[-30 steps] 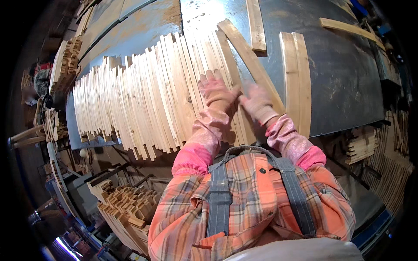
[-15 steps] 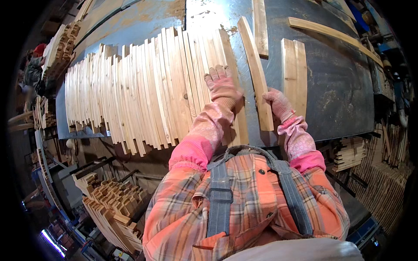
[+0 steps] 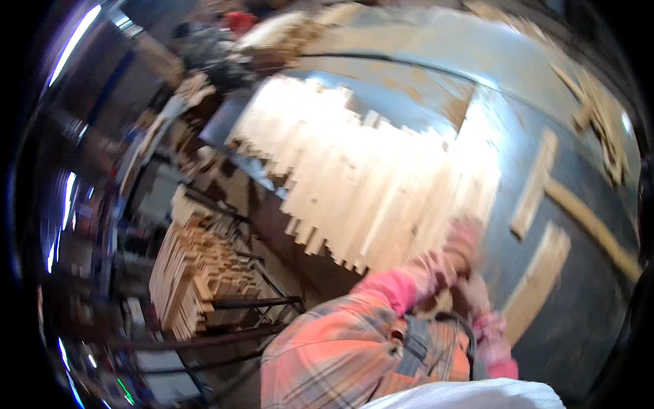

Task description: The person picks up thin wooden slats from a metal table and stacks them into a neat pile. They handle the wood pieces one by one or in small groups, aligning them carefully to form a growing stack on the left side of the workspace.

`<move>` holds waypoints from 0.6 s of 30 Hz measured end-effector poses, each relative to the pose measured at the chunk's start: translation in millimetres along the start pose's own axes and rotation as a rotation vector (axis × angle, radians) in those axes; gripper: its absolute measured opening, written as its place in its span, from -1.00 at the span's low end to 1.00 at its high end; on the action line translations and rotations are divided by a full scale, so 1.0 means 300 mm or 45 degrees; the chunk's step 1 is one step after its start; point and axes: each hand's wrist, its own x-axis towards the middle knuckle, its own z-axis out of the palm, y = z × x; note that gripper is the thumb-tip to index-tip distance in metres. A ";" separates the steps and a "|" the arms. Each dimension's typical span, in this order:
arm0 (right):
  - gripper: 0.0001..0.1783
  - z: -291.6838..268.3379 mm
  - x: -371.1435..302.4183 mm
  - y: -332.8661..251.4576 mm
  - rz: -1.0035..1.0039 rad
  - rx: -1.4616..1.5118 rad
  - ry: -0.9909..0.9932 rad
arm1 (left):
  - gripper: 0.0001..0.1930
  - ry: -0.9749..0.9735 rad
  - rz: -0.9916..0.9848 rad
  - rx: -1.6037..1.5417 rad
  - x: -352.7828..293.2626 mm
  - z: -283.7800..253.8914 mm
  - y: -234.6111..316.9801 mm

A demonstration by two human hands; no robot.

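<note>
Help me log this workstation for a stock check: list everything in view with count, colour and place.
Table: one, grey, centre to right.
Wooden strips: many, pale, side by side on the table; too blurred to count.
Loose boards: at least three, pale to tan, right of the strips.
Wood pile: several pieces, tan, far right.
Wood stack: many pieces, brownish, lower left.
Lamps: several, white, left side.
Background clutter: uncountable, mostly dark, upper left and left; blurred.
Plaid shirt: one, orange and grey, bottom centre.
Sleeves: two, pink, on the forearms.
Left hand: one, pinkish, at the strips' right end.
Right hand: one, pinkish, just below the left in the picture.
</note>
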 end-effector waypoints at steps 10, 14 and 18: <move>0.06 -0.599 0.598 0.142 0.161 -0.930 0.922 | -0.15 0.071 0.081 0.005 -0.013 0.068 0.045; 0.14 -0.529 0.650 0.029 0.237 -0.875 0.911 | -0.19 0.138 0.086 0.000 -0.020 0.083 0.047; -0.06 -0.473 0.722 0.049 -0.139 -0.566 1.069 | -0.29 0.369 -0.048 0.315 0.181 0.292 -0.001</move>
